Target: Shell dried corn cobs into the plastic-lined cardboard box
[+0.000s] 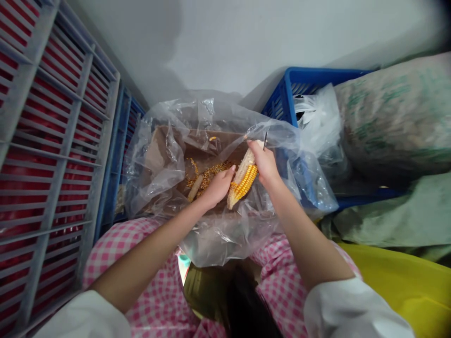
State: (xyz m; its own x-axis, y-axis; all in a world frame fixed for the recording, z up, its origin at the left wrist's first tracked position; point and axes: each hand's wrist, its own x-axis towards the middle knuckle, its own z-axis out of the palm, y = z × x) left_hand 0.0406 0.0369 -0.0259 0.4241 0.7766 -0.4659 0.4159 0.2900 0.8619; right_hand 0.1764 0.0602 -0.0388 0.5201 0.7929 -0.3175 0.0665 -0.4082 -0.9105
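Note:
A partly shelled ear of corn (244, 180) is held at a slant over a plastic-lined cardboard box. Yellow kernels cover its lower right side, while bare pale cob shows on the left and top. My right hand (265, 163) is closed around the upper end. A thin dark rod (265, 140) sticks up beside that hand; what it belongs to is hidden. My left hand (221, 184) is closed against the ear's left side, thumb along it, its other fingers mostly hidden. Below lie loose kernels (211, 172) and a bare cob (195, 188) in the box.
Clear plastic sheeting (211, 239) drapes over the cardboard box (154, 155). A grey slatted crate (66, 117) stands at left. On the right are a blue crate (291, 94), a white plastic bag (320, 122), a large sack (398, 112) and yellow material (398, 281). A wall rises behind.

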